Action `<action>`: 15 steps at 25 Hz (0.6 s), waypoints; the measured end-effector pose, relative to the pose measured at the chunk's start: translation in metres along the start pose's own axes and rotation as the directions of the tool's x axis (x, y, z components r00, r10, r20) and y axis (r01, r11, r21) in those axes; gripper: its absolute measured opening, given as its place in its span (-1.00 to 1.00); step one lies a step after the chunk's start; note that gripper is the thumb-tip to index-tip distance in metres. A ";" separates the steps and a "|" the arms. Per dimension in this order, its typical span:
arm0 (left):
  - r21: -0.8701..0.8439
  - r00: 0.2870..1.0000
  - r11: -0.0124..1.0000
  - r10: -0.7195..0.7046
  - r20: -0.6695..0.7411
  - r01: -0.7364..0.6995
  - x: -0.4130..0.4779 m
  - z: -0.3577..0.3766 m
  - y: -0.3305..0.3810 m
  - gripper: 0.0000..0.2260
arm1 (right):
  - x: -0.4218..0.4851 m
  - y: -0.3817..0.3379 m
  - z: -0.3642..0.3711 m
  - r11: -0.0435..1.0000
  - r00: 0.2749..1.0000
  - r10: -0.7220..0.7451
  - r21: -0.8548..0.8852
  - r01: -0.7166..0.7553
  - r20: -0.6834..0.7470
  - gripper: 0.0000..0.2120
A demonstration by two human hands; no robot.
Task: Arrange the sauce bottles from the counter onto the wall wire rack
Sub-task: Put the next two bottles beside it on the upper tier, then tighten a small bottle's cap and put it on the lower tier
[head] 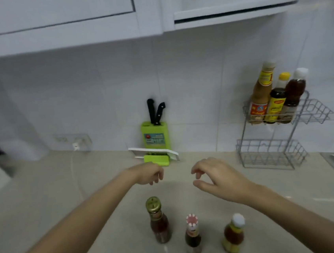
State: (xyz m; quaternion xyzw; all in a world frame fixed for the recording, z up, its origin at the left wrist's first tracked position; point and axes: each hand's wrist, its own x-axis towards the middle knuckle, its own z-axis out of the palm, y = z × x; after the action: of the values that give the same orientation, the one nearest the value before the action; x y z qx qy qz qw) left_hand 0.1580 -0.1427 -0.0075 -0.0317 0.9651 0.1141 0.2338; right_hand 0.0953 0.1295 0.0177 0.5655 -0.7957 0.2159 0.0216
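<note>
We start closest to us, taking the red-capped bottle [192, 235] as our marker. It stands upright on the pale, smooth counter [113, 214], slim, with dark sauce showing through clear glass or plastic and a ridged red-and-white cap. Just to its left and a little farther back stands the gold-capped bottle [158, 220], with reddish-brown contents and a metallic lid. To its right stands the white-capped bottle [233, 233], squat, amber, with a yellow label. All three stand apart from each other, which we judge leaves room to close a hand around any one of them.

Beyond the red-capped bottle both our hands hover above the counter, touching nothing. Our left hand [148, 173] is loosely curled, fingers apart and empty. Our right hand [214, 175] has thumb and fingers spread in a loose curve, also empty, as if shaped for a bottle neck, though that is only our guess.

Farther back and left of the marker, a green plastic knife block [155, 135] leans at the tiled wall, holding two black-handled knives.

Far to the right of the marker hangs the wire rack [275, 150], thin grey metal in two tiers. Its upper basket already holds three bottles [276, 98], packed side by side towards the left; the lower basket looks empty, though blur makes this uncertain.
</note>
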 end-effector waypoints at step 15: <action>-0.651 0.947 0.742 -0.067 -0.313 -0.162 -0.069 0.136 -0.001 -0.72 | 0.053 -0.105 0.090 0.949 0.939 0.168 -0.306 -0.073 0.299 -0.56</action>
State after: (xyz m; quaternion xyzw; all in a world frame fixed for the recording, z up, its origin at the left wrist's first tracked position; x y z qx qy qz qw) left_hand 0.2803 -0.1112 -0.0939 -0.1063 0.8846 0.4517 0.0462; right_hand 0.1905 0.0206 -0.0158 0.5333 -0.8450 0.0027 -0.0388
